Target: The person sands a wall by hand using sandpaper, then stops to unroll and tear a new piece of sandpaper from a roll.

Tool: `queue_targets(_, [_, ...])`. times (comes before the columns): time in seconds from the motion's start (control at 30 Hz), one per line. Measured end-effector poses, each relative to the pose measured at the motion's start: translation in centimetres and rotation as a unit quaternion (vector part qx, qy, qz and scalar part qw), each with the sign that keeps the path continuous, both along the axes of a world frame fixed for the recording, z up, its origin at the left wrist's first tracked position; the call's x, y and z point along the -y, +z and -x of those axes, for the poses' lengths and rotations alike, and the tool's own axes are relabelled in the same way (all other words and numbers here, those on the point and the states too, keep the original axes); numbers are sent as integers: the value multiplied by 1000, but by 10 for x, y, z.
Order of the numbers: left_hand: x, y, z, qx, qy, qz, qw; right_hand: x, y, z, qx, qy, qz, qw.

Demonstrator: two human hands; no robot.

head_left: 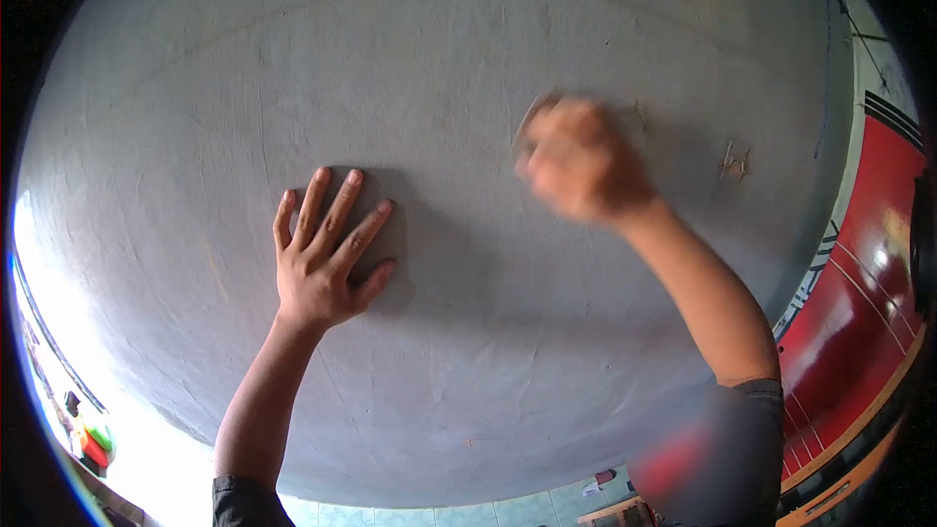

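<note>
My left hand [330, 268] lies flat against a grey wall [439, 68], fingers spread, holding nothing. Higher up and to the right, my right hand [584, 161] is closed at the wall and smeared by motion. Along its left side shows the thin edge of a flat piece [525, 127]; most of it is hidden in the fist, so its kind cannot be told. The wall has fine cracks and a faint curved line near the top. To the right of my right hand is a chipped patch [735, 161].
At the right stands a shiny red panel [859, 263] with pale lines. A dark cord [849, 15] hangs at the upper right. Pale tiles [459, 515] run along the bottom, near a small wooden piece [615, 512]. Bright light and colourful items [93, 439] are at the lower left.
</note>
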State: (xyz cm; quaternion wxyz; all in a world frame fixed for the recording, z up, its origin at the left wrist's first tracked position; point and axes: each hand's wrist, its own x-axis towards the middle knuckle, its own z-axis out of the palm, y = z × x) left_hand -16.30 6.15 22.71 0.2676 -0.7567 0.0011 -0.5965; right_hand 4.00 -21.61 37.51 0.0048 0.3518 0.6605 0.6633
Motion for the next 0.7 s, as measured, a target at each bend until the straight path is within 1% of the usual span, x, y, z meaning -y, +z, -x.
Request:
queue_targets(0.03, [4,1,2,-6,3,12,1000,11,18,-1,-75,-12,-88,993])
queue_targets(0.07, [2,1,3,-6,-4,12,1000,12,28,-7,-163,-9,-198,966])
queue_targets(0.13, [0,0,1,-7,-17,12,1000,15,25,1,-159,-65,-255,952])
queue_targets(0.17, [-1,-1,1,-6,-21,22,1000,9,9,0,-124,-46,-171,976])
queue_targets(0.2, [0,-1,1,-5,-23,32,999,-1,-19,-1,-88,-25,-85,992])
queue_targets(0.23, [1,-1,1,-3,-25,41,999,-8,-44,6,-51,-3,2,999])
queue_targets(0.27, [1,-2,1,-1,-26,40,999,-9,-62,25,-16,-16,83,996])
queue_targets(0.33, [-2,-1,1,4,-27,35,999,-3,-45,6,42,-2,45,998])
queue_targets(0.4, [-2,0,3,1,-20,37,999,19,3,-5,-67,-26,-81,994])
queue_targets(0.43, [-1,-1,3,0,-18,39,999,26,17,-4,-144,-37,-164,975])
queue_targets(0.47, [0,-2,4,-4,-16,37,999,31,23,-3,-219,-47,-246,943])
queue_targets(0.5, [-1,-2,5,-8,-15,33,999,33,15,-5,-206,-75,-235,947])
queue_targets(0.53, [0,1,6,-10,-14,27,999,31,-1,-2,-146,-52,-168,974])
queue_targets(0.57, [0,3,7,-8,-23,34,999,23,-24,4,-83,-29,-99,991])
queue_targets(0.63, [4,3,9,-3,-42,54,998,15,-90,19,-58,-40,92,993])
queue_targets(0.7, [8,3,12,-12,-41,59,997,20,-104,11,-23,-23,128,991])
